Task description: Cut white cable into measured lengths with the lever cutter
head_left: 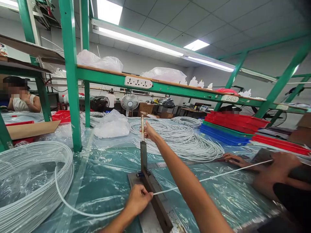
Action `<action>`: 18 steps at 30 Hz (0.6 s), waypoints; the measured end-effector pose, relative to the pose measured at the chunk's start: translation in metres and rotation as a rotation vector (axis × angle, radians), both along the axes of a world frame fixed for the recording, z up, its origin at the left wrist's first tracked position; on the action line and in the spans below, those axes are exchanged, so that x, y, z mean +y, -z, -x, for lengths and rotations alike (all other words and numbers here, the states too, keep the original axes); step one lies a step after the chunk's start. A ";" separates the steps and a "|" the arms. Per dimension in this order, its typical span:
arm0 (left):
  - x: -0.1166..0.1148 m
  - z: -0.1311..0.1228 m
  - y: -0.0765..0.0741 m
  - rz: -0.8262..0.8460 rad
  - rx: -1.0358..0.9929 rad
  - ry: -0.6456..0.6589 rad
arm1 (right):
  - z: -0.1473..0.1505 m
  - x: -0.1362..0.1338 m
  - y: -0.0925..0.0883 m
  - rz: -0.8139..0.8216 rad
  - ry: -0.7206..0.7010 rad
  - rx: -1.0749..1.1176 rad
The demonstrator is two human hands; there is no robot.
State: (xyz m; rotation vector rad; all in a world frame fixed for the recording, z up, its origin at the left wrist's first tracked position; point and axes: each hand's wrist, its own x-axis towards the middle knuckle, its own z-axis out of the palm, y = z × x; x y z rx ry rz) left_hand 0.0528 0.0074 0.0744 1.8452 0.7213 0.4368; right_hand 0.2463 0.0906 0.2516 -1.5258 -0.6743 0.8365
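Observation:
My left hand (138, 200) pinches a white cable (73, 208) at the blade of a metal lever cutter (150, 187) fixed to the bench. The cable runs from a big white coil (31, 181) on the left, through my fingers, and on to the right as a taut line (213, 177). My right hand (148, 131) is closed round the raised cutter handle (142, 127), arm stretched forward. At the right, another person's hands (264, 171) hold the far end of the taut cable on the bench.
Clear plastic sheeting covers the green bench (107, 181). Cut white cable lengths (184, 139) lie heaped behind the cutter. Stacked red, green and blue trays (230, 127) sit at the right. A green frame post (71, 81) stands at the left. A seated person (19, 97) is far left.

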 end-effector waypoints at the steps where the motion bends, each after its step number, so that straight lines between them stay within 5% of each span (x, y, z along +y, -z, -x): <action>1: 0.000 -0.003 0.001 0.012 -0.010 -0.023 | 0.003 -0.008 -0.004 -0.019 0.003 0.010; 8: -0.004 -0.014 0.007 0.080 -0.044 -0.179 | 0.043 -0.116 -0.028 -0.148 0.071 0.074; 14: -0.008 -0.010 0.004 0.080 -0.022 -0.217 | 0.094 -0.243 -0.010 -0.073 0.085 0.177; 18: -0.009 -0.006 -0.003 0.067 0.021 -0.209 | 0.117 -0.293 0.006 0.120 0.069 0.160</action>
